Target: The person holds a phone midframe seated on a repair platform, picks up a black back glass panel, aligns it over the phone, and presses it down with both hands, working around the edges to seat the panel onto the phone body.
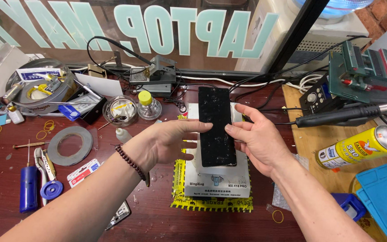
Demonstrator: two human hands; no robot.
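Premises were an electronics repair workshop: soldering iron stand, hot-air handpiece, tape rolls and spray can (yellow) crowded the dark red surface behind a lettered shopfront window.

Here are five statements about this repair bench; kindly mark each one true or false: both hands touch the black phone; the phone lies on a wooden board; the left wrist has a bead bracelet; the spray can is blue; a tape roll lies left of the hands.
1. Both the left hand and the right hand touch the black phone. True.
2. The phone lies on a wooden board. False: it rests on a white machine.
3. The left wrist wears a bead bracelet. True.
4. The spray can is blue. False: it is yellow.
5. A tape roll lies left of the hands. True.
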